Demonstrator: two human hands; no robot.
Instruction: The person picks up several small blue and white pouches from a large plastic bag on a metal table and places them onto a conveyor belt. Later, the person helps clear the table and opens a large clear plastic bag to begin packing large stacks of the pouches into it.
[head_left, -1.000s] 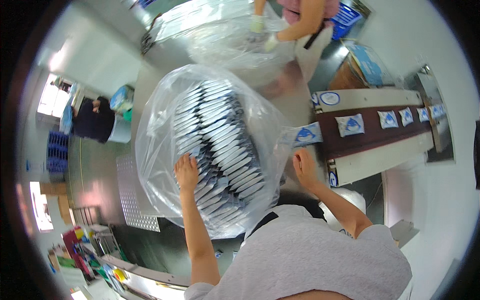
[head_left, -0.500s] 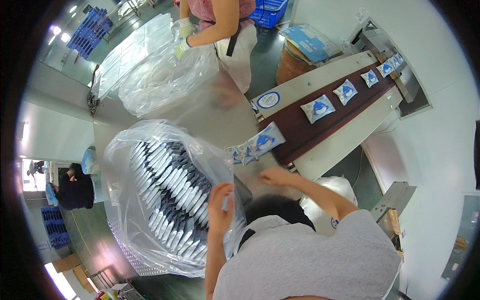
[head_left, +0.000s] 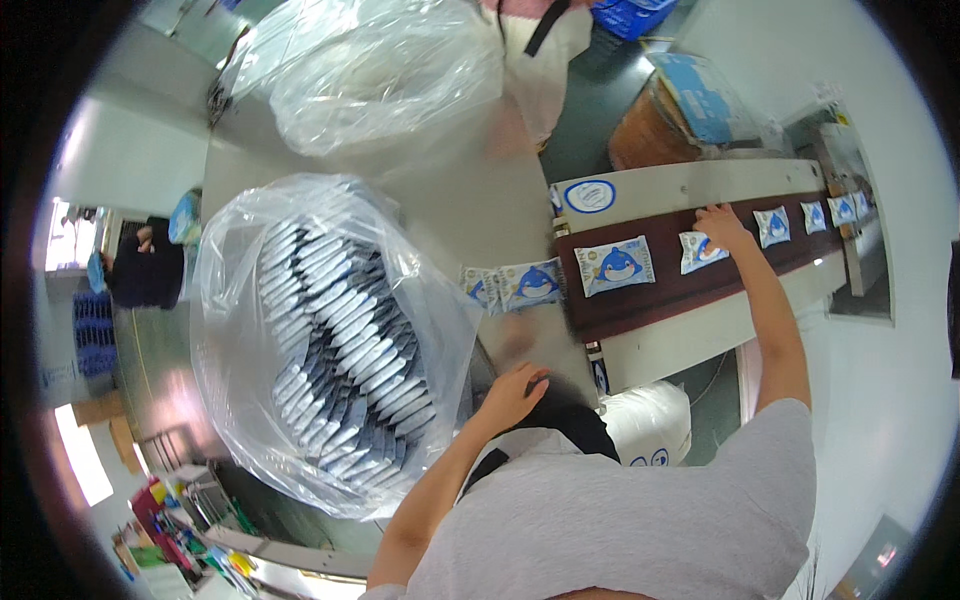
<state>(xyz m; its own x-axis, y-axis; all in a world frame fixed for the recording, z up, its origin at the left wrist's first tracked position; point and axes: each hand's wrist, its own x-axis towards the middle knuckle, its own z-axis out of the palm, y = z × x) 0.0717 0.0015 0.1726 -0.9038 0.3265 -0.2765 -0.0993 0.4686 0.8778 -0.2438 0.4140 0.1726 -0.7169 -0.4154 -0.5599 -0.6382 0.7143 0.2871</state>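
Grip of the right hand (head_left: 726, 228) is set over the upper part of a white, pillow-shaped packet (head_left: 699, 257) printed with a blue whale; whether the packet is grasped or only touched cannot be told. It is carried on a dark red, flat conveyor belt (head_left: 640, 305), second from the left end. To its left one matching packet (head_left: 615, 266) is laid flat, and to its right others (head_left: 772, 226) are spaced toward a wall opening. Just off the belt's left end, two overlapped packets (head_left: 530, 286) are rested on the grey metal counter (head_left: 462, 195). Nothing is seen to be held by the left hand (head_left: 512, 396), whose fingers are loosely curled near the counter's edge. Farther left, long rows of silvery packets (head_left: 345, 300) are stacked on edge inside a large, clear plastic bag (head_left: 225, 385). Beyond it, another crumpled clear bag (head_left: 385, 95) is spread near a co-worker's pale apron (head_left: 545, 75).
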